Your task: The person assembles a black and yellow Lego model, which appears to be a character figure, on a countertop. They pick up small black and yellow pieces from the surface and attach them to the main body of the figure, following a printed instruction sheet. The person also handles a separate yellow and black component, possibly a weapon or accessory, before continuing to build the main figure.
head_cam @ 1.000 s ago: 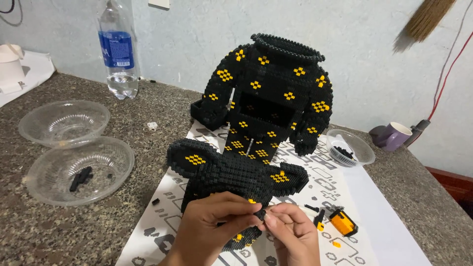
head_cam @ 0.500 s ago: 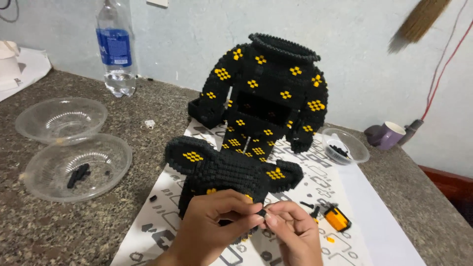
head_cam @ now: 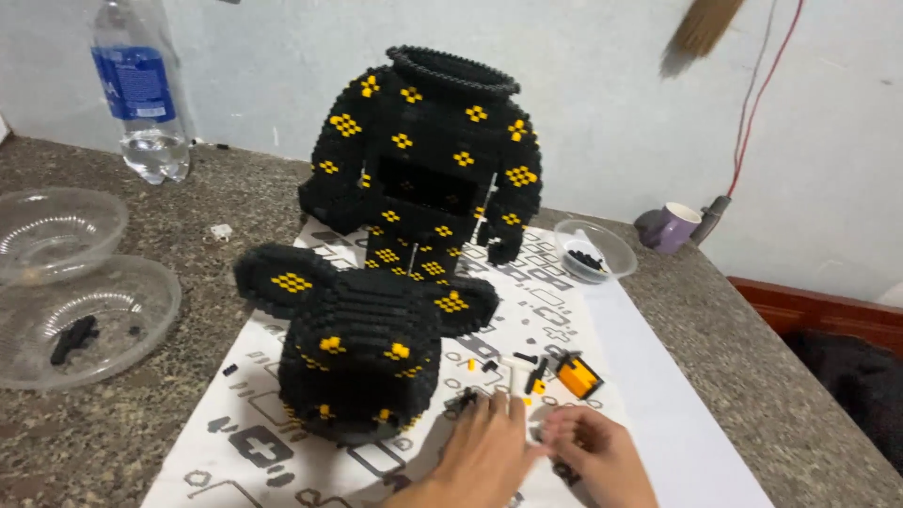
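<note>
A black block-built head with round ears and yellow diamond marks [head_cam: 362, 348] stands on a printed white sheet [head_cam: 649, 414]. Behind it stands the matching headless body [head_cam: 423, 160]. My left hand [head_cam: 480, 453] lies low on the sheet just right of the head, its fingertips at a few small loose black bricks [head_cam: 466, 403]. My right hand [head_cam: 602, 456] is beside it, fingers curled toward the left hand. Whether it holds a brick is hidden. An orange brick tool [head_cam: 577, 376] and small white and yellow pieces lie just beyond both hands.
Two clear plastic bowls [head_cam: 85, 320] sit at the left, one holding black pieces. A small clear bowl with black bricks [head_cam: 594, 249] stands at the sheet's far right. A water bottle [head_cam: 141, 94], a purple cup [head_cam: 675, 226] and a red cable [head_cam: 762, 113] are by the wall.
Both hands have dropped from in front of the head, where they pinched a small black brick, down to the sheet at its right. The view has shifted closer and leftward.
</note>
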